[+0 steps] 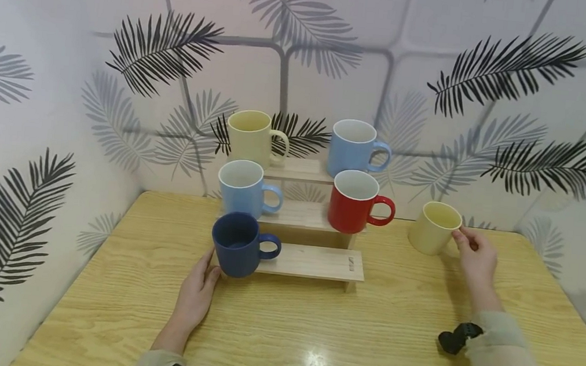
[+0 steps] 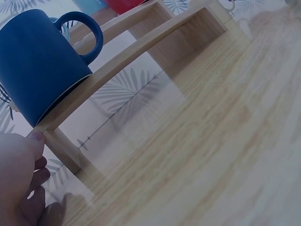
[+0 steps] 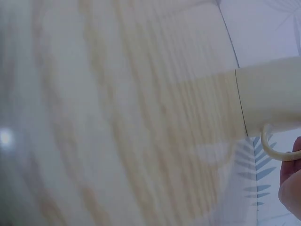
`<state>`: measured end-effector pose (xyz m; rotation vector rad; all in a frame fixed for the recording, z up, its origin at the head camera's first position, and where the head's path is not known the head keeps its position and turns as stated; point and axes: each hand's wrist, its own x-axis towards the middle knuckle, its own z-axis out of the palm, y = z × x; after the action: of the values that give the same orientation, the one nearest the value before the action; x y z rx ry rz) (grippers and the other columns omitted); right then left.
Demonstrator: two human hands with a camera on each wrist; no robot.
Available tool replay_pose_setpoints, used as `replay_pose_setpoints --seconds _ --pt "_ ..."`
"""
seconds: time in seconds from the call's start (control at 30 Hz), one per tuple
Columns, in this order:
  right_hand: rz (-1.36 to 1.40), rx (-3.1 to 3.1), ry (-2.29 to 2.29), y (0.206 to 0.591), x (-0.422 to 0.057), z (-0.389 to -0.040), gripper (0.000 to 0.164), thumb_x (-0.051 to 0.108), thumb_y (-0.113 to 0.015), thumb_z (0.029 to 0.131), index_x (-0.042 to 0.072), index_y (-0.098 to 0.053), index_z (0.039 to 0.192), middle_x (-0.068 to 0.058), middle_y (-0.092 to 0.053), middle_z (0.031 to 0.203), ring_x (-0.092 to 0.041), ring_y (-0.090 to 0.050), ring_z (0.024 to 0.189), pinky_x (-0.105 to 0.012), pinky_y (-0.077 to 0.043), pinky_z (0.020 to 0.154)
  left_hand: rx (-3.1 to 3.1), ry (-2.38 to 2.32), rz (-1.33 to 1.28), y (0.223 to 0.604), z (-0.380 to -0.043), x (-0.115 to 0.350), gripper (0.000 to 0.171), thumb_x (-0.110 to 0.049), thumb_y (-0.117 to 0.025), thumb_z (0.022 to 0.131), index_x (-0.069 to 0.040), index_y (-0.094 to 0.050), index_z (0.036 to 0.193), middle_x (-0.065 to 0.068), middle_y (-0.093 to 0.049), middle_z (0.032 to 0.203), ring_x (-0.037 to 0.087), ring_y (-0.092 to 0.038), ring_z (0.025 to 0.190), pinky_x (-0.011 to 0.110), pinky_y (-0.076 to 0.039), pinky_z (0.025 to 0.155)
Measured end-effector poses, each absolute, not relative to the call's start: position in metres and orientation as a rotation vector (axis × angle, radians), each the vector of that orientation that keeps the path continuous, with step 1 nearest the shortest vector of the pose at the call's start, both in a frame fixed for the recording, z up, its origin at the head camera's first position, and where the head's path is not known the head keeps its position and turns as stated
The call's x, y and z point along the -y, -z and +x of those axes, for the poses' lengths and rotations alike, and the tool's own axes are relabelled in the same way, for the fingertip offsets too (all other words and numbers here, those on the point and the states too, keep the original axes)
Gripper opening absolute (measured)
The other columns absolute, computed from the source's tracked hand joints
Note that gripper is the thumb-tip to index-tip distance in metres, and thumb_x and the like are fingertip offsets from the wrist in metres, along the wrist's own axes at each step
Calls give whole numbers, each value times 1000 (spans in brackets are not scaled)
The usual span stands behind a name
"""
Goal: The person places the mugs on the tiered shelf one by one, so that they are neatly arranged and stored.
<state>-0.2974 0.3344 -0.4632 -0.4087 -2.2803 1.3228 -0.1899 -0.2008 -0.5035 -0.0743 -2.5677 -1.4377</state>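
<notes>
My right hand [image 1: 477, 260] pinches the handle of a pale yellow mug [image 1: 431, 230], which stands upright at the table's far right. In the right wrist view, fingers [image 3: 291, 183] meet the handle's loop [image 3: 277, 154]. My left hand [image 1: 196, 291] is at the left end of a stepped wooden stand [image 1: 312, 261], thumb at the front corner and fingers round the end. On the lowest step, just beside that hand, a dark blue mug [image 1: 237, 245] sits with its handle pointing right. The left wrist view shows the thumb close below the dark blue mug [image 2: 42, 66].
On the middle step stand a light blue mug [image 1: 244, 193] and a red mug [image 1: 352, 205]. The top step bears another yellow mug [image 1: 249, 141] and another light blue mug [image 1: 352, 150]. Behind the wood-grain table [image 1: 364, 329] rises a leaf-patterned wall [image 1: 327, 87].
</notes>
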Motion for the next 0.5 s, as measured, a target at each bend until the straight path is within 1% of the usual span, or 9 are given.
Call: replay_pose_setpoints --seconds 0.03,0.1,0.23,0.4,0.5 --pt "-419 2268 -1352 463 -333 -296 43 37 -64 91 2 -66 116 26 -51 76 3 -47 75 -10 -39 62 2567 1433 -76 504 -190 201 54 -28 -41 104 -7 -26 151 21 -34 149 39 -30 136 56 -26 108" --pt "-434 2239 -1418 463 -331 -294 37 37 -66 89 6 -67 111 23 -51 75 1 -47 74 -10 -39 60 2566 1429 -77 503 -189 201 54 -27 -41 104 -6 -26 151 22 -34 148 40 -30 136 56 -26 108" --pt "-472 2125 -1580 464 -325 -291 19 31 -71 86 17 -70 98 19 -56 71 0 -50 70 -10 -41 56 2577 1432 -67 503 -188 201 54 -25 -41 104 -6 -25 151 22 -35 148 40 -31 135 56 -26 108" --pt "-518 1958 -1770 465 -320 -286 14 26 -77 81 18 -75 93 19 -62 71 1 -54 63 -10 -44 56 2588 1429 -57 502 -188 201 53 -24 -41 104 -7 -25 151 21 -34 148 38 -30 136 54 -25 109" --pt "-511 1903 -1811 466 -318 -282 9 24 -78 80 20 -76 87 18 -64 72 -1 -55 60 -11 -45 54 2583 1424 -62 501 -189 200 53 -24 -41 104 -7 -25 151 22 -34 148 39 -30 136 55 -25 109"
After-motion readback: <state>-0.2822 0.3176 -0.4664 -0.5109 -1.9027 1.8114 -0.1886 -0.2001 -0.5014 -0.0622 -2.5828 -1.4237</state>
